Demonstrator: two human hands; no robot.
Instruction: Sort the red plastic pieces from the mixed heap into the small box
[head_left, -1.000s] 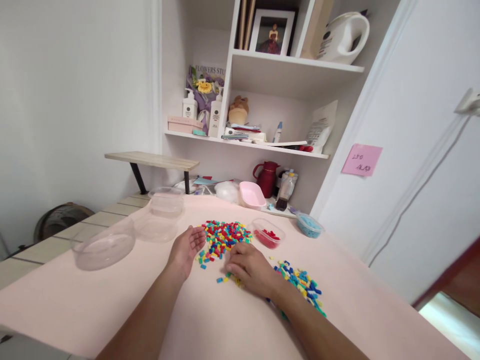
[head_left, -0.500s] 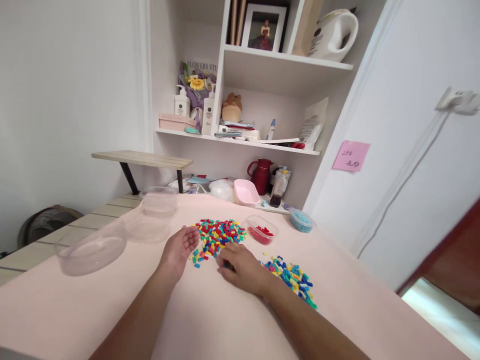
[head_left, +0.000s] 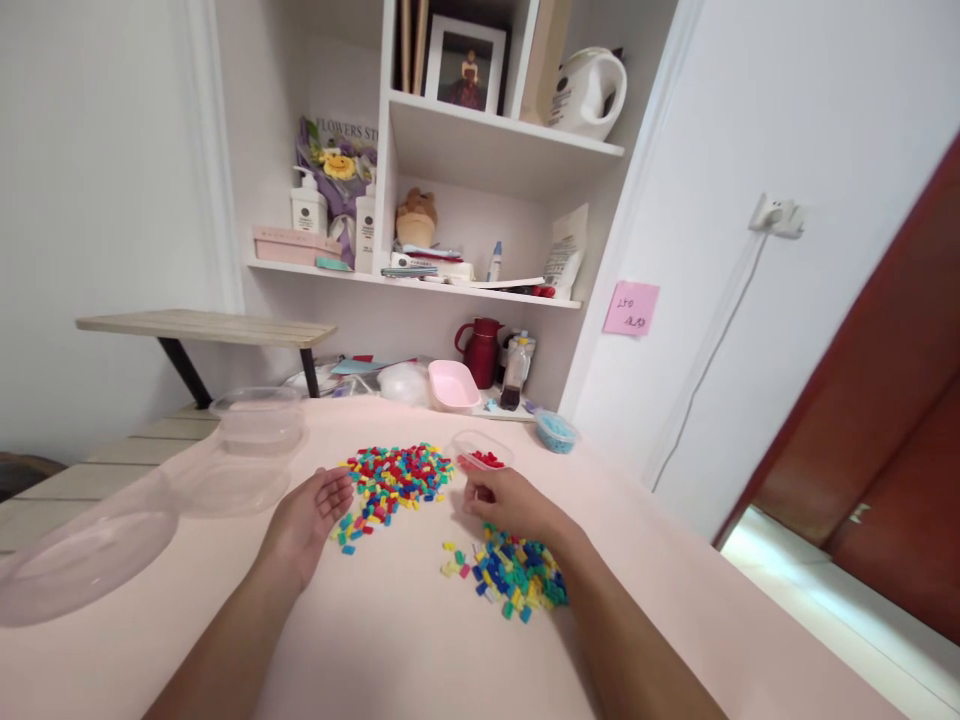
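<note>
A large heap of small mixed-colour bricks (head_left: 396, 475) lies on the pink table (head_left: 390, 620). My left hand (head_left: 309, 520) rests beside the heap's left edge, palm up, fingers loosely spread, empty. My right hand (head_left: 504, 500) hovers with fingers pinched just in front of a small clear tub holding red bricks (head_left: 484, 453); what it pinches is too small to make out. A second, smaller heap of blue, green and yellow bricks (head_left: 510, 572) lies under my right wrist.
Clear plastic tubs (head_left: 255, 425) and a clear lid (head_left: 82, 555) sit at the left. A tub of blue bricks (head_left: 556, 432), a pink dish (head_left: 454, 384) and a red jug (head_left: 480, 350) stand at the back below the shelves. A door (head_left: 877, 420) is at the right.
My right hand lifted off the table by the big heap and moved to the red-brick tub. The camera turned right; my left hand stayed put.
</note>
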